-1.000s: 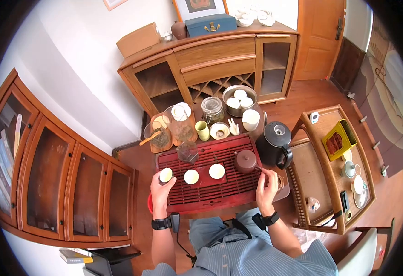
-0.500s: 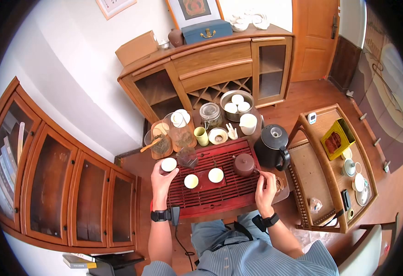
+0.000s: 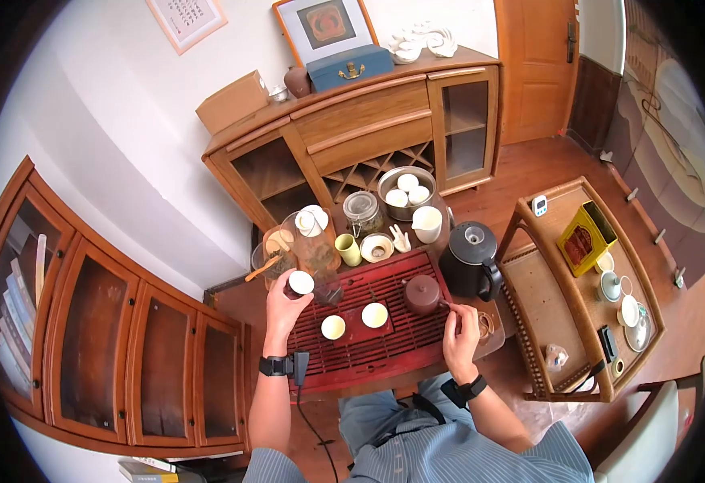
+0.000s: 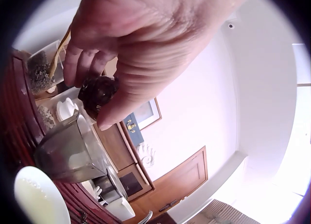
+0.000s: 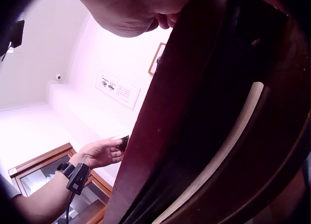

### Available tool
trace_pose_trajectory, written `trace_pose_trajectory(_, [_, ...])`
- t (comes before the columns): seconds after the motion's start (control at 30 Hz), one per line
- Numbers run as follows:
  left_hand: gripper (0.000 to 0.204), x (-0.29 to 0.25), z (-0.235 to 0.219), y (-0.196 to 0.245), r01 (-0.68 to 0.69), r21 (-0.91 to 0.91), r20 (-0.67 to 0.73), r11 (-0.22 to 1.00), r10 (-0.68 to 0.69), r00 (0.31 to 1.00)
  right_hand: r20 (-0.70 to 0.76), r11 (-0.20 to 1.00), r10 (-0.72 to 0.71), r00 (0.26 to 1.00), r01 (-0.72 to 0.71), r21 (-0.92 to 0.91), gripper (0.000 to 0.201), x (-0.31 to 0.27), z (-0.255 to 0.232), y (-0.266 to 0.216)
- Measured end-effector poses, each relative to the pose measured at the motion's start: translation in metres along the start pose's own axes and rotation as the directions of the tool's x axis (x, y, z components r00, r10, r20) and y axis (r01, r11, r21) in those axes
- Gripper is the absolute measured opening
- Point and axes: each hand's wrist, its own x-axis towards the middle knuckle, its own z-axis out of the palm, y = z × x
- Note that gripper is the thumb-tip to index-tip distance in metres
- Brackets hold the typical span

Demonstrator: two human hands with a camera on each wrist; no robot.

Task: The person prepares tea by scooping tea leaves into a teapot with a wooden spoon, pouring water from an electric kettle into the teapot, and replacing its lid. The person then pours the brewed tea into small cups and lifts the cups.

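One small cup (image 3: 300, 282) sits pinched in the left hand (image 3: 282, 307); right hand (image 3: 459, 338) grip unclear.

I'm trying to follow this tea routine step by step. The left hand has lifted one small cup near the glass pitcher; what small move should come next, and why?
Probably tip the small cup over the glass pitcher, or over the slatted tea tray. The left hand pinches it just above the pitcher's rim, while two cups sit on the tray and the right hand rests at the tray's edge.

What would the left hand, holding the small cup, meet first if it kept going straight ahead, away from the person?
Probably the glass pitcher right beside the left hand and its cup, then the glass jar behind; depth is unclear.
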Motion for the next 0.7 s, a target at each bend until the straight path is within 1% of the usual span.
trace_pose_trajectory(0.03, [0.062, 0.001, 0.000, 0.001, -0.047, 0.075, -0.001, 0.996, 0.048, 0.999, 0.002, 1.000, 0.001, 1.000, -0.001, -0.001, 0.014, 0.000, 0.000, 0.000])
trace_pose_trajectory(0.07, [0.062, 0.002, -0.001, 0.002, -0.049, 0.077, -0.001, 0.996, 0.049, 0.999, 0.001, 1.000, 0.002, 1.000, -0.002, 0.000, 0.014, 0.000, 0.000, -0.001])
trace_pose_trajectory(0.13, [0.065, 0.001, -0.001, 0.024, -0.071, 0.261, 0.003, 0.963, 0.073, 0.997, 0.005, 1.000, 0.007, 1.000, -0.007, -0.002, 0.014, 0.000, 0.000, -0.002])
trace_pose_trajectory(0.27, [0.066, 0.010, -0.003, 0.027, -0.104, 0.257, 0.009, 0.961, 0.105, 0.994, 0.002, 1.000, 0.002, 1.000, -0.002, -0.007, 0.014, 0.000, 0.000, -0.002])
trace_pose_trajectory(0.33, [0.066, 0.014, -0.005, 0.032, -0.201, 0.296, 0.039, 0.934, 0.198, 0.979, 0.001, 1.000, -0.009, 1.000, 0.009, -0.019, 0.015, -0.001, 0.000, -0.002])
trace_pose_trajectory(0.47, [0.065, 0.020, -0.010, 0.046, -0.212, 0.354, 0.062, 0.911, 0.203, 0.977, 0.005, 1.000, -0.008, 1.000, 0.009, -0.010, 0.015, -0.001, 0.000, -0.002])
trace_pose_trajectory(0.57, [0.065, 0.021, -0.012, 0.059, -0.191, 0.391, 0.057, 0.900, 0.184, 0.981, 0.007, 0.999, -0.028, 1.000, 0.028, -0.015, 0.015, -0.002, 0.000, -0.001])
trace_pose_trajectory(0.63, [0.063, 0.024, -0.011, 0.068, -0.254, 0.473, 0.075, 0.843, 0.249, 0.966, 0.015, 1.000, -0.021, 1.000, 0.022, -0.015, 0.015, -0.002, 0.000, 0.000])
trace_pose_trajectory(0.67, [0.063, 0.024, -0.011, 0.069, -0.250, 0.474, 0.072, 0.844, 0.246, 0.967, 0.019, 1.000, -0.022, 1.000, 0.022, -0.014, 0.015, -0.002, 0.000, -0.001])
trace_pose_trajectory(0.7, [0.062, 0.025, -0.010, 0.071, -0.286, 0.478, 0.078, 0.830, 0.284, 0.956, 0.019, 1.000, -0.016, 1.000, 0.016, -0.011, 0.015, -0.001, 0.001, -0.002])
